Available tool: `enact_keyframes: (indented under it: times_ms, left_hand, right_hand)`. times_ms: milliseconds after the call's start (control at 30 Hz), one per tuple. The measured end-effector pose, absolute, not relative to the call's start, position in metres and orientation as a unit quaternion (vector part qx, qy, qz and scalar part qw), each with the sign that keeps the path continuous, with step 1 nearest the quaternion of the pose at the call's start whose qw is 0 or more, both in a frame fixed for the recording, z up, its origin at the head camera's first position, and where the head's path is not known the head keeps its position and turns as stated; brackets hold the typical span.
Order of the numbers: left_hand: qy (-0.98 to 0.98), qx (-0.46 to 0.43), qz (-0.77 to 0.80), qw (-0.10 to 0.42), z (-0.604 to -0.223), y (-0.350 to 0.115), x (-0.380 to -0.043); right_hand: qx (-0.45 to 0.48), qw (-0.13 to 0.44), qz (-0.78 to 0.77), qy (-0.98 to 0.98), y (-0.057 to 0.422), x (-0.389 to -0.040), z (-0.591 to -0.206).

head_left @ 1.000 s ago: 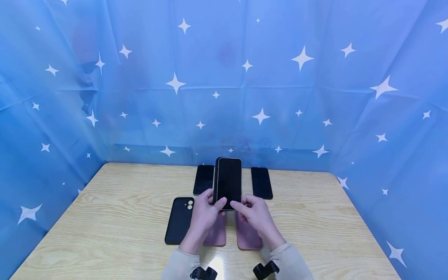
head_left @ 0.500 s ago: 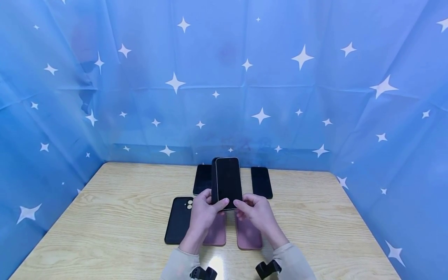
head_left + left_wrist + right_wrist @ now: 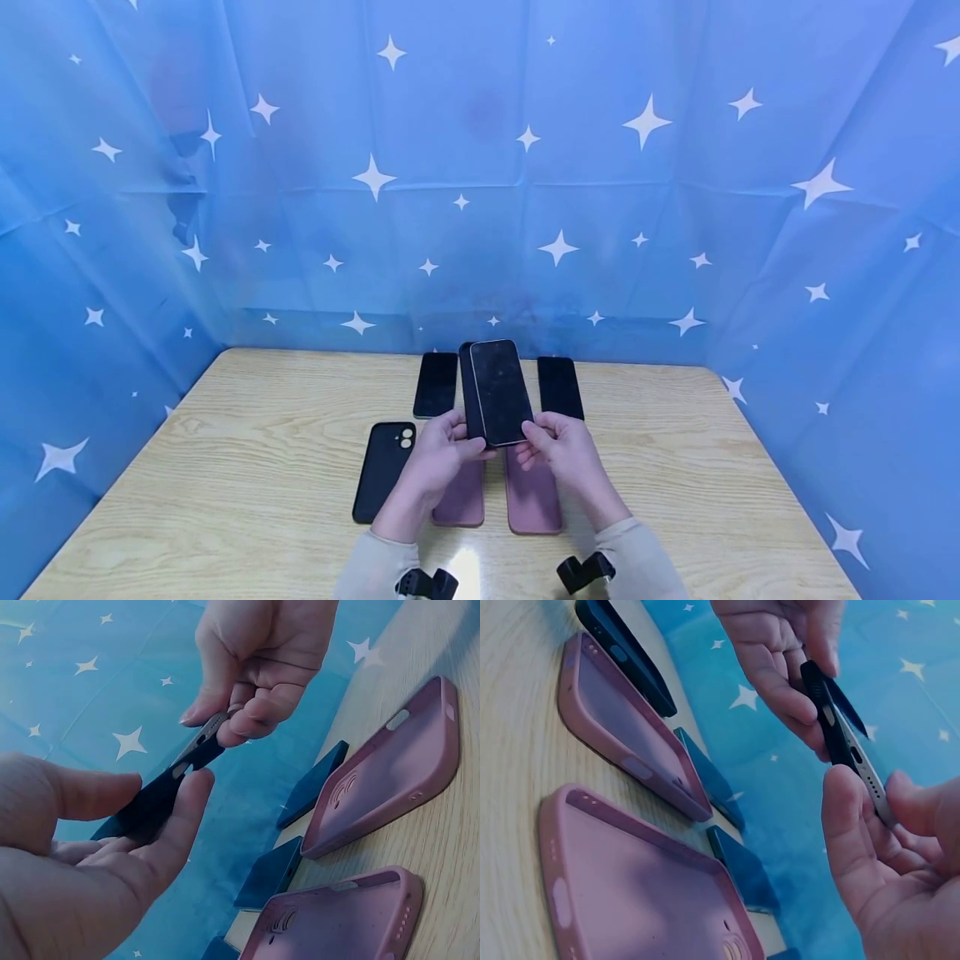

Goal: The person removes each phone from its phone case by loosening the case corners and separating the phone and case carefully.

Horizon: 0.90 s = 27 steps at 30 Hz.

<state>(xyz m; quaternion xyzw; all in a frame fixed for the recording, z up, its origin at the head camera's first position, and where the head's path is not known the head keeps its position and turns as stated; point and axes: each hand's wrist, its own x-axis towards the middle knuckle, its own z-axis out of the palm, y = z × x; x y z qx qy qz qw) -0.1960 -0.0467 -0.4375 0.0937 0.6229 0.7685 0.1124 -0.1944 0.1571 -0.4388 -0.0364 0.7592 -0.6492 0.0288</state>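
Observation:
Above the table, my left hand point(image 3: 435, 462) grips a black phone case point(image 3: 472, 400) by its lower left corner, thumb on the near side. My right hand point(image 3: 568, 450) pinches the lower right corner of a phone point(image 3: 501, 392) with a dark screen and pale frame. The phone lies askew over the case, its top leaning left, and leaves a strip of the case bare on the left. In the right wrist view, the bottom edge of the phone point(image 3: 871, 780) with its port stands at an angle to the case point(image 3: 829, 720), with a gap between them.
Two pink phone cases point(image 3: 534, 500) point(image 3: 461, 500) lie hollow side up on the wooden table point(image 3: 675, 483) below my hands. Left of them lies another black case point(image 3: 382, 475). Two dark phones point(image 3: 437, 385) point(image 3: 560, 387) lie farther back, before a blue star-patterned curtain point(image 3: 480, 167).
The phone has turned, its lower end swinging right, and no longer lines up with the case. My right hand has moved slightly right with it. My left hand still holds the case.

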Motion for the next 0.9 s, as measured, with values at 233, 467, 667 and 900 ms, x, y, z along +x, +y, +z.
enact_keyframes:
  times_ms: [233, 467, 667, 900]
  left_hand:
    - [0.613, 0.108, 0.772, 0.126, -0.438, -0.047, -0.196]
    - [0.608, 0.12, 0.774, 0.128, -0.44, -0.045, -0.198]
    - [0.605, 0.116, 0.776, 0.136, -0.442, -0.042, -0.196]
    - [0.608, 0.118, 0.772, 0.143, -0.443, -0.039, -0.192]
  right_hand:
    - [-0.048, 0.036, -0.667, 0.742, 0.168, -0.196, -0.436]
    - [-0.031, 0.032, -0.675, 0.737, 0.175, -0.196, -0.434]
    - [-0.027, 0.028, -0.671, 0.74, 0.182, -0.193, -0.43]
    - [-0.009, 0.022, -0.678, 0.735, 0.193, -0.192, -0.427]
